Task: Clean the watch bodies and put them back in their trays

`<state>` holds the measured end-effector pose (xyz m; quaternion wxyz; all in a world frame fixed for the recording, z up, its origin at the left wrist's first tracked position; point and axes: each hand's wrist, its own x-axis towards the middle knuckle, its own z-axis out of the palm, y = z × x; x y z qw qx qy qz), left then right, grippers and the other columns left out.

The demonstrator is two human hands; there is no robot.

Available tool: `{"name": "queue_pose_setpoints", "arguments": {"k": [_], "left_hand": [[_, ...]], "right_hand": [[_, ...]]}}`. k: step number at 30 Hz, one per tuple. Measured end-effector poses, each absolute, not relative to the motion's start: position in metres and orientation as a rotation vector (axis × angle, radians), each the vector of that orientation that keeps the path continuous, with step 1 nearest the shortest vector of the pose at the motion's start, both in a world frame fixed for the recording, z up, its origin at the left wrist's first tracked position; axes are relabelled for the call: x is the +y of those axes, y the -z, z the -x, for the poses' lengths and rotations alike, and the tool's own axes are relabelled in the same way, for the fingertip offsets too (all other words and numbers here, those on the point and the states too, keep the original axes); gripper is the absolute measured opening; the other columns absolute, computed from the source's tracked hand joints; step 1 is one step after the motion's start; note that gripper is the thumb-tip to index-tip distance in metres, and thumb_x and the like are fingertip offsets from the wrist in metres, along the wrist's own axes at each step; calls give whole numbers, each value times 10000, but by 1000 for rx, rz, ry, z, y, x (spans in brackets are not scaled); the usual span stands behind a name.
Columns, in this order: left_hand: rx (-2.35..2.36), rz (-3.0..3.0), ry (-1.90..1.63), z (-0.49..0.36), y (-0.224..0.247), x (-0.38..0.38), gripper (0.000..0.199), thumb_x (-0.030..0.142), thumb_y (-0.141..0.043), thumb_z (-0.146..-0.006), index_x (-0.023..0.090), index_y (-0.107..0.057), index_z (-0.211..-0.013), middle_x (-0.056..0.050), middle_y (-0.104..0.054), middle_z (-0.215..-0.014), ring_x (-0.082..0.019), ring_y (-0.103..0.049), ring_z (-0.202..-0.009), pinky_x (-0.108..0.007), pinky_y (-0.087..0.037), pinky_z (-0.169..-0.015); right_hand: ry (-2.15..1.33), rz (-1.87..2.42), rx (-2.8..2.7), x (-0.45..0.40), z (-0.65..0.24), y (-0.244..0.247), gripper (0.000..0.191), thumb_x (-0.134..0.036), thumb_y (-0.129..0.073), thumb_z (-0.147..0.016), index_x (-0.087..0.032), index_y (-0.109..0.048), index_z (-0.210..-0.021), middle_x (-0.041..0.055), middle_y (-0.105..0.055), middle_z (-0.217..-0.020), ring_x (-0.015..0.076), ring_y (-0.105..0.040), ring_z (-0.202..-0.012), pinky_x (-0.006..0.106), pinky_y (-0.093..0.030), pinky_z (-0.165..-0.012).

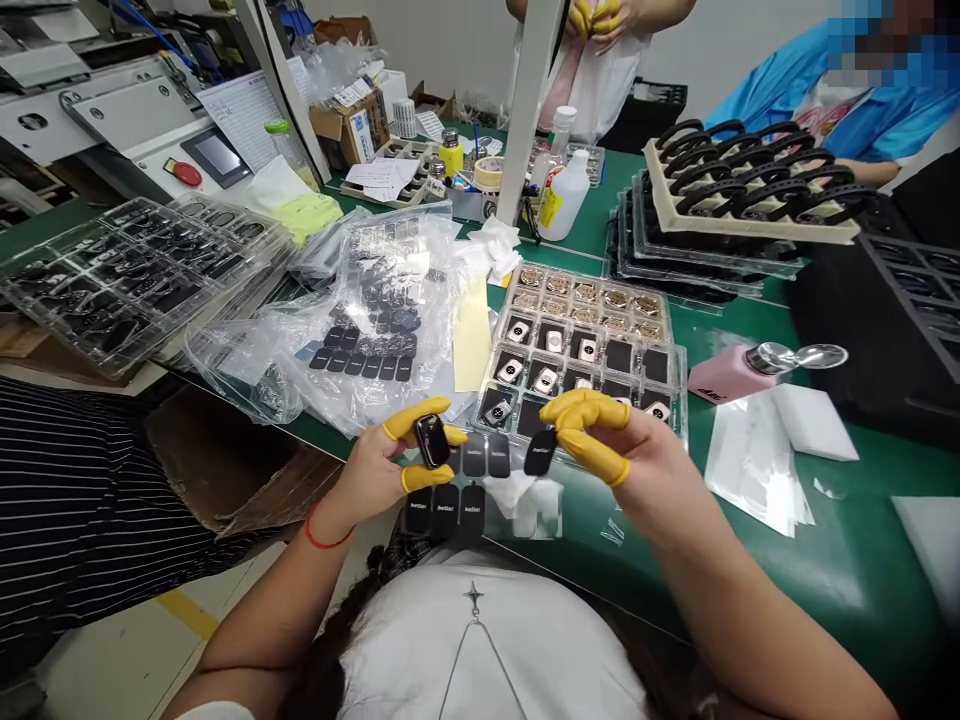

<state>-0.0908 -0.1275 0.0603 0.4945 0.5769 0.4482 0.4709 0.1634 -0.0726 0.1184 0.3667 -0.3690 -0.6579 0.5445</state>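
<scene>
My left hand [390, 455], with yellow finger cots on its fingertips, grips a black smartwatch case [432, 441] by its sides, the glossy screen facing up. Pinched between the yellow-covered fingers of my right hand [611, 440] is a black screen film [540, 453] printed "hello!". Between and below the hands lies a clear sheet [525, 505] carrying several more such black films [445, 510]. Just beyond my right hand, a clear tray [679, 400] holds watch cases, some face down with round sensor backs showing; my fingers cover part of its near edge.
Plastic bags with more black films [360, 365] lie left of centre. Stacked watch trays [142, 270] stand at the left. At right are a pink pump bottle [731, 372], white pads [814, 422] and a tray of strapped watches [750, 225]. Two other people are across the table.
</scene>
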Motion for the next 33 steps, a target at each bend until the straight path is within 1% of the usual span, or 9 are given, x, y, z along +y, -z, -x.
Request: {"name": "queue_pose_setpoints", "arguments": {"k": [2,4,6,9,12,16,19,28,33], "left_hand": [[974,-1303,-1074,83,-58,-127,651,260,-798,-711,190,-539,-1305,-99,-744,-1018,-223,-704,-931,-314,-567,-837],[863,-1246,-1034,76,-55,-127,650,263,-809,-697,210,-555,-1293,-95,-727,-1068,-225,-694,-962,-297,-564,-831],[788,-1224,-1045,70,-52,-128,639,232,-813,-690,244,-569,-1281,-82,-690,-1160,-215,-675,-1014,-277,-548,-863],[731,-1216,-1075,66,-50,-130,633,190,-794,-709,296,-562,-1289,-53,-652,-1236,-191,-660,-1044,-256,-526,-898],[726,-1233,-1059,68,-49,-132,637,228,-798,-708,285,-559,-1295,-56,-664,-1209,-197,-661,-1027,-273,-530,-896],[772,-1333,-1018,70,-47,-133,647,255,-812,-689,260,-570,-1289,-62,-677,-1174,-209,-662,-1010,-296,-526,-909],[793,-1388,-1028,70,-45,-133,675,259,-825,-671,264,-568,-1295,-57,-682,-1169,-210,-659,-1019,-289,-517,-918],[810,-1409,-1026,68,-44,-136,731,298,-843,-640,226,-561,-1310,-91,-693,-1161,-248,-669,-1017,-321,-533,-903],[811,-1438,-1040,68,-44,-137,697,290,-832,-658,257,-569,-1302,-74,-686,-1187,-246,-657,-1051,-317,-520,-928]], "right_hand": [[-1609,929,-1531,-73,-153,-121,136,-318,-681,-830,-224,-639,-740,16,-641,-1062,167,-580,-967,291,-449,-845],[-1837,917,-1429,-73,-140,-122,187,-351,-711,-799,-208,-647,-696,21,-638,-1095,167,-580,-966,287,-452,-847],[-2011,914,-1364,-74,-128,-123,226,-388,-723,-776,-192,-656,-685,31,-648,-1013,164,-581,-902,291,-462,-816],[-2097,953,-1351,-76,-119,-124,259,-416,-740,-750,-175,-662,-694,24,-631,-861,137,-553,-754,278,-463,-716],[-2082,960,-1374,-80,-120,-123,240,-404,-740,-755,-179,-659,-726,17,-624,-879,125,-549,-736,267,-465,-696],[-1918,953,-1514,-83,-124,-120,210,-396,-689,-810,-194,-649,-765,33,-632,-1000,169,-584,-909,315,-464,-832],[-1794,947,-1629,-85,-125,-118,194,-379,-659,-836,-200,-639,-766,38,-635,-1023,186,-588,-958,353,-445,-890],[-1655,939,-1734,-89,-125,-117,167,-355,-631,-861,-208,-634,-781,41,-645,-1031,194,-589,-973,378,-444,-911],[-1659,948,-1742,-91,-124,-116,172,-360,-627,-864,-211,-634,-780,42,-642,-1037,197,-587,-971,377,-455,-898]]}}
